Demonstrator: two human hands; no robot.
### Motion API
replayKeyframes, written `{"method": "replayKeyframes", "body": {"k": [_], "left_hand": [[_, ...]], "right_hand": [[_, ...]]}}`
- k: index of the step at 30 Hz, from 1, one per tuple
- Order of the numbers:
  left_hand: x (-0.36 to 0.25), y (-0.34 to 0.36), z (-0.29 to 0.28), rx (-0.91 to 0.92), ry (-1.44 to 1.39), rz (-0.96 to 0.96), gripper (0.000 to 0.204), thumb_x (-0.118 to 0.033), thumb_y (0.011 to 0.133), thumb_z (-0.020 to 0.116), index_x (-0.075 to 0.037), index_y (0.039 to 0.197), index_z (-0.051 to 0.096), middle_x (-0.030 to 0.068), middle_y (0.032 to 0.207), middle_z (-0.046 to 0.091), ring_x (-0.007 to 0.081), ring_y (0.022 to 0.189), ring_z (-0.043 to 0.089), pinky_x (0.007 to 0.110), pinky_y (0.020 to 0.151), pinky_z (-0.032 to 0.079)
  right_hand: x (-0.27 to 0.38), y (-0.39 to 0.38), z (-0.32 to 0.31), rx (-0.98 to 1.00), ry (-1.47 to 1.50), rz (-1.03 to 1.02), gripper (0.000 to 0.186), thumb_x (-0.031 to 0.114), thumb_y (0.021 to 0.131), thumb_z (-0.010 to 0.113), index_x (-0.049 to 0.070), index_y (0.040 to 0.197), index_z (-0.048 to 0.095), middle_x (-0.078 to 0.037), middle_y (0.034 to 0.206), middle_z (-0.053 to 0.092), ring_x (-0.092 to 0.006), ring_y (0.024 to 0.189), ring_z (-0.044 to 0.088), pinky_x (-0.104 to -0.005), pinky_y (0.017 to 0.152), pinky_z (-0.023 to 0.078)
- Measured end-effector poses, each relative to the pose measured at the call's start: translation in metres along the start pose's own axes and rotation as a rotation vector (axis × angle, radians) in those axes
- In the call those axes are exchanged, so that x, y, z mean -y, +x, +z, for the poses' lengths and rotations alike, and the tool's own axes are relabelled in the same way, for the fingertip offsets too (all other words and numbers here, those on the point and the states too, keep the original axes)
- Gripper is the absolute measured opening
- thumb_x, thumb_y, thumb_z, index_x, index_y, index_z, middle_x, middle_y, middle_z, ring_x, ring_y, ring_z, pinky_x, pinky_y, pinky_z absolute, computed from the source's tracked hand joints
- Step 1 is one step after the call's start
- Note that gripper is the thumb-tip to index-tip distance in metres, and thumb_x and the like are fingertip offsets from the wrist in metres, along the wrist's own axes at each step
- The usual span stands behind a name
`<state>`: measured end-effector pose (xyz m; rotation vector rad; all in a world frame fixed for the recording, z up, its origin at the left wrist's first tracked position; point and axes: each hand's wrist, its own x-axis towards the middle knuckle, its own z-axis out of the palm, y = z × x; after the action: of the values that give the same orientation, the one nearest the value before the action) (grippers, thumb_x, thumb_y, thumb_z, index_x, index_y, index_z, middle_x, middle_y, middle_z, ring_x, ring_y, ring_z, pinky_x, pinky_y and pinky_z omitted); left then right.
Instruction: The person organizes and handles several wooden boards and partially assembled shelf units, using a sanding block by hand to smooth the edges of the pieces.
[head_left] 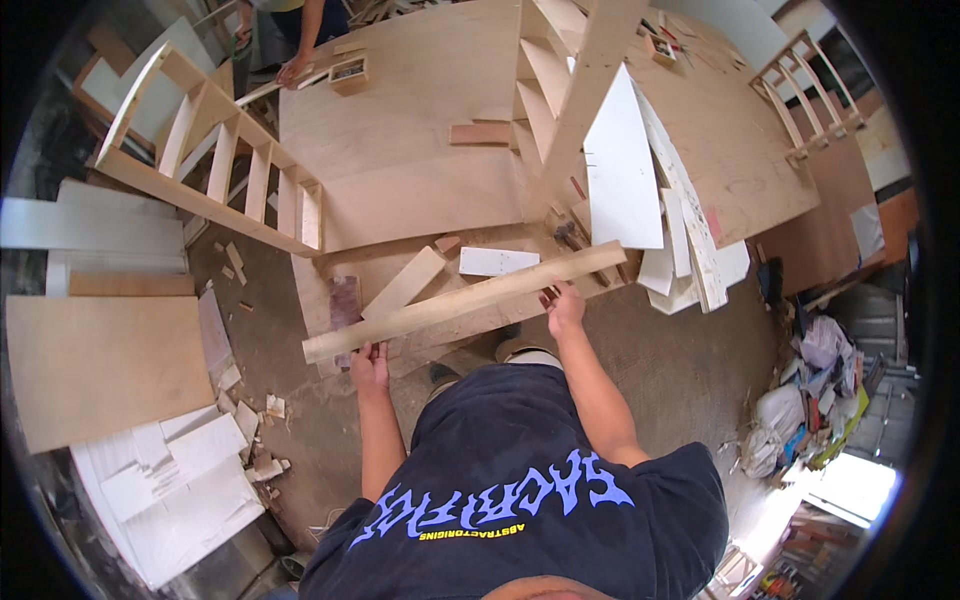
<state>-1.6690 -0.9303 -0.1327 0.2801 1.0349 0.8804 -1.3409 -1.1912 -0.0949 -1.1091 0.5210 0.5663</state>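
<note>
A long, pale wooden plank (465, 302) is held in front of me, slanting up to the right over the near edge of the worktable. My left hand (370, 369) grips its lower edge toward the left end, fingertips hidden behind the wood. Closer to the right end, my right hand (563, 306) is closed on the same edge. Beyond the plank lie a short wooden board (405, 282), a white strip (499, 262) and a dark reddish-brown piece (345, 302). A hammer-like tool (572, 238) rests near the plank's right end, partly hidden.
A ladder-like wooden frame (222, 160) leans at the left of the plywood table (400, 190). A shelf-like wooden frame (565, 110) and white boards (622, 165) stand on the right. Wood scraps (258, 450) litter the floor. Another person's hand (293, 70) touches wood at the far left.
</note>
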Motion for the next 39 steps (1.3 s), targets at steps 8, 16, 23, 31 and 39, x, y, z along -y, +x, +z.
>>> {"method": "replayKeyframes", "body": {"k": [8, 16, 23, 31, 39], "left_hand": [[-0.015, -0.047, 0.117, 0.292, 0.266, 0.104, 0.036, -0.009, 0.101, 0.058, -0.008, 0.136, 0.05, 0.0072, 0.124, 0.062, 0.0245, 0.116, 0.062, 0.047, 0.099, 0.056], [-0.003, 0.0, 0.204, 0.387, 0.173, 0.073, 0.034, -0.017, 0.103, 0.058, -0.008, 0.134, 0.05, 0.007, 0.125, 0.062, 0.0234, 0.115, 0.062, 0.043, 0.098, 0.054], [-0.026, 0.021, 0.208, 0.42, 0.153, -0.012, 0.044, -0.018, 0.104, 0.054, -0.004, 0.145, 0.044, 0.0112, 0.124, 0.064, 0.0253, 0.114, 0.063, 0.041, 0.099, 0.051], [-0.111, 0.078, 0.127, -0.112, 0.07, 0.149, 0.038, -0.035, 0.106, 0.047, -0.007, 0.129, 0.058, 0.0073, 0.108, 0.063, 0.022, 0.099, 0.062, 0.037, 0.09, 0.051], [-0.234, 0.182, 0.131, 0.008, 0.176, 0.354, 0.052, -0.039, 0.103, 0.056, -0.008, 0.142, 0.04, 0.0121, 0.128, 0.056, 0.024, 0.11, 0.059, 0.044, 0.092, 0.049]], "right_hand": [[0.043, -0.007, -0.025, -0.152, 0.122, -0.109, 0.021, 0.028, 0.097, 0.066, 0.013, 0.112, 0.063, -0.001, 0.1, 0.065, -0.0175, 0.084, 0.065, -0.0322, 0.067, 0.054], [0.05, -0.003, -0.041, -0.08, 0.149, -0.136, 0.031, 0.025, 0.101, 0.064, 0.009, 0.127, 0.058, -0.004, 0.103, 0.067, -0.018, 0.083, 0.066, -0.0317, 0.07, 0.055], [0.032, -0.004, 0.022, -0.058, 0.105, -0.112, 0.034, 0.027, 0.102, 0.062, 0.007, 0.128, 0.054, -0.007, 0.112, 0.064, -0.0212, 0.091, 0.067, -0.0323, 0.073, 0.056], [0.008, -0.013, 0.111, 0.084, 0.007, -0.107, 0.037, 0.027, 0.101, 0.064, 0.002, 0.127, 0.053, -0.01, 0.113, 0.063, -0.024, 0.094, 0.067, -0.0328, 0.074, 0.057], [-0.04, -0.044, 0.193, 0.12, -0.002, -0.086, 0.034, 0.027, 0.098, 0.069, 0.005, 0.121, 0.056, -0.009, 0.111, 0.066, -0.0225, 0.097, 0.068, -0.0316, 0.073, 0.056]]}}
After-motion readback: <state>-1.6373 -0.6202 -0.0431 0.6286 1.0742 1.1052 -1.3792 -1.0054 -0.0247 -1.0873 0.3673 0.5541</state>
